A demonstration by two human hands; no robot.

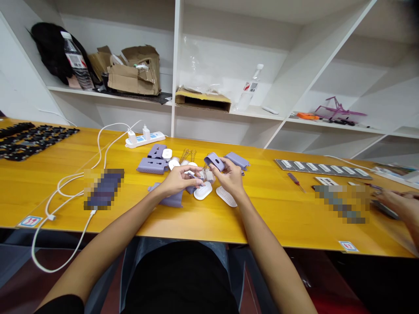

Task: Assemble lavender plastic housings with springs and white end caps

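Observation:
My right hand (231, 175) grips a small purple plastic housing (214, 160) with a dark hole in its face, tilted above the table. My left hand (180, 179) is closed, thumb towards fingertips, over the pile of parts; what lies between its fingers is too small to make out. Below the hands are a white oval plastic piece (203, 191) and a ribbed white oval piece (226, 196). Wire springs (186, 154) stand behind, among white round parts partly hidden by my fingers. More purple housings lie around, one at the left (152, 165) and another at the right (237, 160).
A white power strip (145, 139) with plugged chargers sits behind; its white cable (60, 185) loops down the left to a blurred-out device (104, 189). Rightward lie a screwdriver (296, 182) and a long metal strip (322, 168). Another person's hand (393, 200) works at far right.

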